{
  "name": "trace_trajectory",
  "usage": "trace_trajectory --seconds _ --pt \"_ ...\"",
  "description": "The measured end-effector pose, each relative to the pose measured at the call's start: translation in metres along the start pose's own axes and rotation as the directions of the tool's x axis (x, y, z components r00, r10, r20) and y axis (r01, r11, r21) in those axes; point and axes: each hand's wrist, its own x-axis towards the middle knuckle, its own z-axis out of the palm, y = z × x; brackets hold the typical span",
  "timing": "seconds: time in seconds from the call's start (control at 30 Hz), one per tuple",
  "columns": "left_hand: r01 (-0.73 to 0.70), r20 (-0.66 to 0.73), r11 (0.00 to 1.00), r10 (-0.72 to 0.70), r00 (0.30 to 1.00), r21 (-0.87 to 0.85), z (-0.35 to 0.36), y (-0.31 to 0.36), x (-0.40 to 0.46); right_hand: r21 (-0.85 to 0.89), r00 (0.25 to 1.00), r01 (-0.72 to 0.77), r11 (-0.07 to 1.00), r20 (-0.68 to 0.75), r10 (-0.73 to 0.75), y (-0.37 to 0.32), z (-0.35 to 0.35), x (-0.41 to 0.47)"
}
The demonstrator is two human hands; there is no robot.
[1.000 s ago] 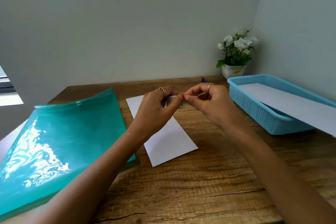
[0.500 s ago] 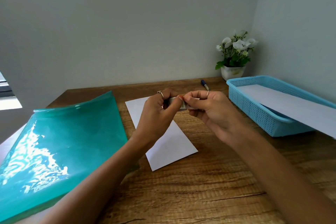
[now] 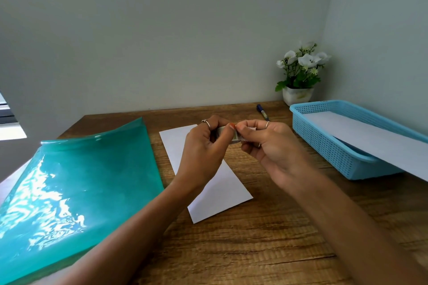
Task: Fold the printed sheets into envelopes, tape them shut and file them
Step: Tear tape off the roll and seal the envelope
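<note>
Both hands meet above the folded white paper envelope [image 3: 215, 183]: left hand [image 3: 203, 148] grips the small tape roll [image 3: 228, 137], right hand [image 3: 266, 143] pinches its serrated end.

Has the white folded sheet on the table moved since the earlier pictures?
No. The white folded sheet lies as before, its left edge still close beside the right edge of the teal folder.

Right fingers [image 3: 249, 131] pulled tape end [image 3: 245, 140] out w/ jagged edge
</note>
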Motion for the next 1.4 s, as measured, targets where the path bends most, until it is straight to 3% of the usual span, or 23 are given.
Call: trace_trajectory --seconds 0.43,0.63,0.77,1.07,1.2,1.4 --pt "0.021 -0.037 1.000 -0.021 0.999 -0.013 0.006 0.000 -0.002 0.059 0.997 -0.066 0.996 -0.044 0.068 0.000 0.002 0.000" --pt "0.023 -0.095 0.999 -0.026 0.995 -0.038 -0.007 -0.005 0.006 0.160 0.992 -0.086 0.983 -0.074 0.099 -0.004 -0.006 0.001" --pt "0.044 -0.068 0.996 -0.049 0.997 -0.073 -0.014 -0.008 0.009 0.229 0.995 -0.093 0.969 -0.021 0.101 -0.007 -0.008 0.002" --pt "0.058 -0.029 0.998 -0.057 0.998 0.040 -0.008 -0.011 0.007 0.361 0.988 -0.135 0.923 -0.027 0.155 -0.014 -0.018 0.003" --pt "-0.004 0.056 0.989 -0.004 0.998 0.147 -0.007 -0.009 0.008 0.359 0.992 -0.059 0.931 -0.087 0.096 -0.018 -0.023 0.004" --pt "-0.172 0.295 0.936 0.078 0.952 0.307 0.008 -0.001 0.005 0.313 0.985 0.016 0.950 -0.168 0.038 -0.020 -0.032 0.008"
